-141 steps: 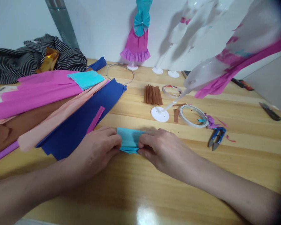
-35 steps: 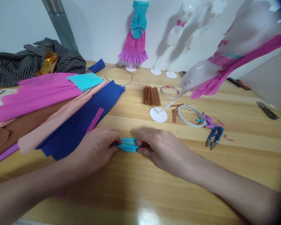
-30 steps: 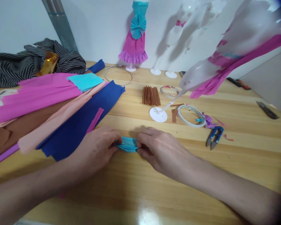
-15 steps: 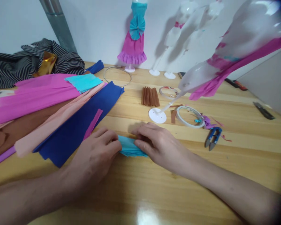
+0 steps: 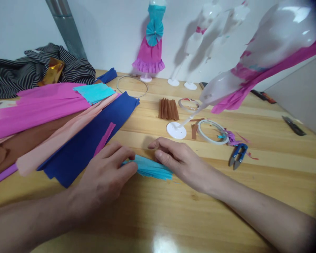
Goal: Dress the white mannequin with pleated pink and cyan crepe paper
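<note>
A strip of turquoise crepe paper (image 5: 150,167), folded into narrow pleats, lies on the table in front of me. My left hand (image 5: 112,167) has its thumb and forefinger around the left end of the pleats, loosely closed on it. At the other end is my right hand (image 5: 173,154), its thumb and forefinger apart and its fingers curved over the table just behind the paper. The thumb of that hand is close to the paper's upper edge; whether it touches cannot be made out.
Crepe paper sheets in dark blue (image 5: 94,137), peach and pink lie left. A mannequin (image 5: 237,73) on a white base leans at right. Behind my hands are brown pleated paper (image 5: 168,109), a tape roll (image 5: 212,131) and blue thread snips (image 5: 238,156). A dressed mannequin (image 5: 154,38) stands behind.
My right hand has eased its grip, with thumb and forefinger further apart. The left fingers have loosened a little. More of the turquoise pleats shows, and its right end reaches further right.
</note>
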A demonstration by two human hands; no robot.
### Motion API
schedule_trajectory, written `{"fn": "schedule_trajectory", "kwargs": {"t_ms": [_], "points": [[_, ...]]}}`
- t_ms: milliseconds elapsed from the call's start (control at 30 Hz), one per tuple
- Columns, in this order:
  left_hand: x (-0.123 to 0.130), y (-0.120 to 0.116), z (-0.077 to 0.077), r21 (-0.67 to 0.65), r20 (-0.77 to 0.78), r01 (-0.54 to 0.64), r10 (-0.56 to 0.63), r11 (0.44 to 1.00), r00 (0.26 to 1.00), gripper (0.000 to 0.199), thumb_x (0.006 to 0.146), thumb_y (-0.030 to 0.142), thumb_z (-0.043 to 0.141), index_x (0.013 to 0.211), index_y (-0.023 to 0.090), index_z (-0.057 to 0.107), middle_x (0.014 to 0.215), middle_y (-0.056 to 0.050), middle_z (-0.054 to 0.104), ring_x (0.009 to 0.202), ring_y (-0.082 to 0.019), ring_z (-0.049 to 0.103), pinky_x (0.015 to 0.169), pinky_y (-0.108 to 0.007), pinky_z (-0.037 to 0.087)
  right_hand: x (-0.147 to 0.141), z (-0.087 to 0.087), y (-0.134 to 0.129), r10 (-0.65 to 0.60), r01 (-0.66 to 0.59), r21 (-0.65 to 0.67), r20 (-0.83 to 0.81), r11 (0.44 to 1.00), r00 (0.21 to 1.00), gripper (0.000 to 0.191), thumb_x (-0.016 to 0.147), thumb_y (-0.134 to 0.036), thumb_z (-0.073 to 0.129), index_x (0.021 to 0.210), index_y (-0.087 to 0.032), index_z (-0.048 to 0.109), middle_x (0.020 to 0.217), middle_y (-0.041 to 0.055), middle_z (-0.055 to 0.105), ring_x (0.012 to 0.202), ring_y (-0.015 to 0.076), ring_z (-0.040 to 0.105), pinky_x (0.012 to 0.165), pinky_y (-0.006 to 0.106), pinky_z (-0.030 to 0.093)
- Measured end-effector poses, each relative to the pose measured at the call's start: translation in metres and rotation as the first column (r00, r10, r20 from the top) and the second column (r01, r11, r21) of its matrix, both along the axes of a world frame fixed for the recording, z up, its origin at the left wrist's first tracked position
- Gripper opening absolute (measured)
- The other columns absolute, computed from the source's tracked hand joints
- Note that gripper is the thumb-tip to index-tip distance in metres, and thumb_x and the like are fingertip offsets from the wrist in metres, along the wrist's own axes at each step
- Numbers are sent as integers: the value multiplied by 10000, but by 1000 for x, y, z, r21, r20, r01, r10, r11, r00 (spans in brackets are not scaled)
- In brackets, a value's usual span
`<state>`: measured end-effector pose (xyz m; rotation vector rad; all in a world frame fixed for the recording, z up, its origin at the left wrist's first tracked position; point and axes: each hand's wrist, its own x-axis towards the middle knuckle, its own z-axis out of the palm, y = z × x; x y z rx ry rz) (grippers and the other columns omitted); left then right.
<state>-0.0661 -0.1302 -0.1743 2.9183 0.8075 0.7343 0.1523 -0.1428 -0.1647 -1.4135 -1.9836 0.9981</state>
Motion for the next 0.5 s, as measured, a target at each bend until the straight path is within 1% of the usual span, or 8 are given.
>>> {"fn": "schedule_trajectory", "kwargs": {"t_ms": [133,200,267,333,367,433,500], "points": [[-2,0,1,83,25,8,-11,996,1000,235,868,21,450,828,175,622,898,-47,620,793,-179,484,697,-301,446,-2,-6,-2,-10,5,-72,-68,997,998,107,833,-221,543,909,-164,594,572,-59,444,498,89,420,462,208,308],[-3,1,1,97,40,-1,-3,995,999,219,864,24,461,831,176,615,908,-46,630,813,-186,491,713,-315,448,-2,-7,-1,-52,46,-46,-134,998,990,114,823,-217,551,906,-157,600,591,-50,458,515,92,436,470,208,331],[-3,2,1,84,62,-24,19,996,998,199,858,27,478,827,170,614,907,-46,642,827,-190,500,726,-325,455,-1,-5,0,-119,131,59,-179,990,977,128,841,-233,530,916,-160,605,650,-19,529,574,112,493,511,223,379],[-2,4,1,38,73,-59,56,998,996,174,851,38,504,804,163,615,860,-41,649,807,-189,504,719,-326,463,3,0,1,-168,206,200,-191,958,967,141,869,-245,499,907,-171,613,730,15,602,663,143,556,582,251,426],[-2,5,1,18,77,-79,78,997,994,161,850,49,517,789,160,617,828,-38,649,789,-187,503,709,-326,466,5,3,2,-175,220,259,-187,941,967,151,882,-245,483,884,-176,617,754,24,621,699,155,574,616,265,440],[-1,7,2,-3,82,-116,115,993,990,147,855,80,533,767,156,622,770,-35,643,759,-189,498,685,-328,470,9,10,1,-149,199,334,-167,921,975,181,903,-237,452,848,-182,616,757,27,634,721,164,591,649,278,452],[-1,10,3,-3,82,-149,149,989,985,143,863,106,535,768,156,631,749,-36,640,751,-194,495,672,-332,471,10,14,0,-118,160,405,-127,900,985,191,914,-229,433,854,-185,608,759,30,634,723,167,593,648,283,454]]}}
